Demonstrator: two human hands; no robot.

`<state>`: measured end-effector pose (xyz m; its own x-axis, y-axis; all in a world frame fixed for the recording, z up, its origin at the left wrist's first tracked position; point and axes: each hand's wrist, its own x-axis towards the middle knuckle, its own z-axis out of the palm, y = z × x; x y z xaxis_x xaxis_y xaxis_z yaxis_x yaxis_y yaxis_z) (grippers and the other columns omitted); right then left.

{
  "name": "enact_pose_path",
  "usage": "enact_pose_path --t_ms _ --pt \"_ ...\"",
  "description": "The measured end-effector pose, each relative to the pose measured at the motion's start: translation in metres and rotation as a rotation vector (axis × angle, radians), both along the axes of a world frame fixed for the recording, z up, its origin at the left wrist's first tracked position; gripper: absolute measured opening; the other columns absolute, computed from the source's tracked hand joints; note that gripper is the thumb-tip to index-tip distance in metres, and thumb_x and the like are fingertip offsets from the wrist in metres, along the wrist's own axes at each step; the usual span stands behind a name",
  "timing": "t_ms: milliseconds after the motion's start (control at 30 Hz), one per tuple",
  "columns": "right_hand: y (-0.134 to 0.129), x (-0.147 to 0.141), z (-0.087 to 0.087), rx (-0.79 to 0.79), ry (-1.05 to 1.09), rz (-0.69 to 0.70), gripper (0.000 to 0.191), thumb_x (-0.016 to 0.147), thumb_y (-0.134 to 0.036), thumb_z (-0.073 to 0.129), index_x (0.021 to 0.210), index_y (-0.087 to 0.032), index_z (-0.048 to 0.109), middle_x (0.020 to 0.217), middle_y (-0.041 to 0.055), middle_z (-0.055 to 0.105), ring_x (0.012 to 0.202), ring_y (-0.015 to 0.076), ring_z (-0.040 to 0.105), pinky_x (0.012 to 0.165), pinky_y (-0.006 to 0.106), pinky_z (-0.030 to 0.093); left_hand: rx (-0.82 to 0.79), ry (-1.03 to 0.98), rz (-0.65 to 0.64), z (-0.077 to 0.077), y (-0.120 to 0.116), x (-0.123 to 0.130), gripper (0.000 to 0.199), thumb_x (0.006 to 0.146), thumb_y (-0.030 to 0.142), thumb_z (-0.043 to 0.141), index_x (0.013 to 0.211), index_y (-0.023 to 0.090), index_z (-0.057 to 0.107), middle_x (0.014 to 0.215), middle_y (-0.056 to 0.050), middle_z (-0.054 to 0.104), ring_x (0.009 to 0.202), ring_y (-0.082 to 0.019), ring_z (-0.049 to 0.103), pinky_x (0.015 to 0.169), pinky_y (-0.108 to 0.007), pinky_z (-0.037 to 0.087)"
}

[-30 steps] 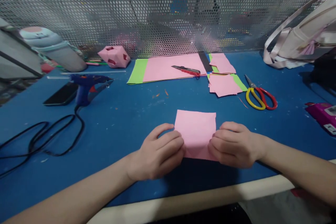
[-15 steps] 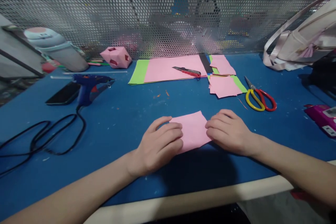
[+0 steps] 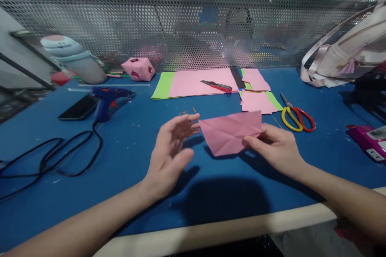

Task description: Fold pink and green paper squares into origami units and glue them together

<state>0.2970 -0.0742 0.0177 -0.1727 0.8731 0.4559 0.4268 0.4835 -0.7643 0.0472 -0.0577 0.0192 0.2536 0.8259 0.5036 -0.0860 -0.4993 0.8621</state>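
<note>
A creased piece of pink paper point(image 3: 230, 132) is held tilted above the blue table. My right hand point(image 3: 276, 146) pinches its right edge between thumb and fingers. My left hand point(image 3: 171, 152) is open at the paper's left side, thumb and fingers apart, with the fingertips close to the upper left corner. Beyond the paper lies a stack of small pink and green sheets point(image 3: 257, 102). To the right of that stack are scissors point(image 3: 297, 116) with one yellow and one red handle.
A red craft knife point(image 3: 217, 86) rests on large pink sheets point(image 3: 187, 82). A blue glue gun point(image 3: 104, 102) with a black cord point(image 3: 93, 152), a phone point(image 3: 78, 107), a pink paper polyhedron point(image 3: 138, 69) and a bottle point(image 3: 80, 64) are left. A purple device point(image 3: 369, 140) and bag point(image 3: 337, 56) are right.
The pink paper has been lifted off the table and tilted up, showing its creases. My left hand has let go and opened; my right hand now pinches the right edge.
</note>
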Motion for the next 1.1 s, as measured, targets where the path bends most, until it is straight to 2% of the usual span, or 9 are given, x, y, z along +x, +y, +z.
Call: enact_pose_path --t_ms 100,200,267,333,400,567,767,933,1100 --pt "0.004 -0.006 -0.003 -0.366 0.262 0.070 0.018 0.081 -0.036 0.065 0.084 -0.018 0.063 0.069 -0.0007 0.063 0.061 0.0111 0.059 0.056 0.024 0.048 -0.597 -0.188 -0.193 0.005 -0.001 0.014 0.044 0.088 0.047 0.046 0.121 0.019 0.053 0.123 -0.013 0.059 0.105 -0.025 0.060 0.085 -0.038 0.052" --pt "0.008 -0.013 -0.008 -0.529 0.315 0.104 0.023 0.078 -0.037 0.067 0.088 -0.017 0.062 0.075 0.0012 0.064 0.064 0.0119 0.061 0.058 0.025 0.051 -0.834 -0.175 -0.286 0.001 -0.006 0.027 0.044 0.081 0.027 0.062 0.122 0.017 0.053 0.121 -0.012 0.062 0.104 -0.024 0.061 0.089 -0.036 0.049" --pt "0.009 -0.017 -0.010 -0.633 0.313 0.166 0.025 0.077 -0.037 0.066 0.091 -0.017 0.059 0.074 0.0019 0.065 0.063 0.0132 0.064 0.057 0.026 0.054 -0.862 -0.137 -0.270 -0.005 -0.009 0.032 0.046 0.078 0.014 0.063 0.122 0.016 0.054 0.118 -0.011 0.063 0.102 -0.022 0.062 0.092 -0.035 0.047" --pt "0.008 -0.019 -0.009 -0.735 0.292 0.219 0.025 0.078 -0.035 0.064 0.093 -0.018 0.054 0.069 0.0007 0.065 0.055 0.0134 0.064 0.052 0.026 0.054 -0.857 -0.114 -0.229 -0.010 -0.009 0.033 0.043 0.079 0.011 0.060 0.121 0.014 0.055 0.117 -0.012 0.064 0.100 -0.022 0.063 0.091 -0.036 0.046" --pt "0.006 -0.021 -0.006 -0.778 0.223 0.192 0.021 0.080 -0.032 0.060 0.093 -0.019 0.051 0.063 -0.0011 0.063 0.046 0.0120 0.061 0.044 0.023 0.050 -0.841 -0.121 -0.194 -0.012 -0.009 0.033 0.042 0.079 0.012 0.060 0.121 0.013 0.056 0.117 -0.013 0.064 0.100 -0.023 0.063 0.090 -0.036 0.046" --pt "0.001 -0.022 -0.001 -0.760 0.068 0.198 0.017 0.082 -0.031 0.056 0.092 -0.019 0.051 0.065 -0.0010 0.061 0.044 0.0097 0.056 0.041 0.021 0.044 -0.825 -0.154 -0.176 -0.012 -0.007 0.031 0.044 0.080 0.019 0.062 0.123 0.012 0.055 0.120 -0.015 0.062 0.102 -0.025 0.062 0.094 -0.040 0.045" --pt "0.007 -0.017 0.004 -0.507 -0.030 0.162 0.022 0.084 -0.039 0.055 0.080 -0.018 0.056 0.074 -0.0010 0.058 0.066 0.0104 0.052 0.058 0.023 0.040 -0.769 -0.086 -0.150 -0.017 -0.006 0.030 0.044 0.080 0.013 0.057 0.124 0.015 0.055 0.120 -0.011 0.063 0.104 -0.023 0.061 0.097 -0.039 0.042" --pt "0.013 -0.021 0.011 -0.589 -0.034 0.114 0.021 0.081 -0.038 0.058 0.084 -0.017 0.060 0.079 0.0011 0.062 0.066 0.0120 0.053 0.056 0.023 0.039 -0.716 0.031 -0.127 -0.011 -0.008 0.031 0.043 0.080 0.015 0.056 0.123 0.015 0.054 0.117 -0.008 0.065 0.102 -0.022 0.062 0.093 -0.036 0.045" --pt "0.013 -0.033 0.010 -0.532 -0.017 0.077 0.018 0.079 -0.028 0.059 0.091 -0.016 0.061 0.088 0.0044 0.065 0.072 0.0146 0.057 0.060 0.025 0.044 -0.675 0.113 -0.079 -0.008 -0.010 0.027 0.040 0.082 0.022 0.056 0.120 0.014 0.056 0.111 -0.008 0.067 0.099 -0.023 0.062 0.087 -0.036 0.048"
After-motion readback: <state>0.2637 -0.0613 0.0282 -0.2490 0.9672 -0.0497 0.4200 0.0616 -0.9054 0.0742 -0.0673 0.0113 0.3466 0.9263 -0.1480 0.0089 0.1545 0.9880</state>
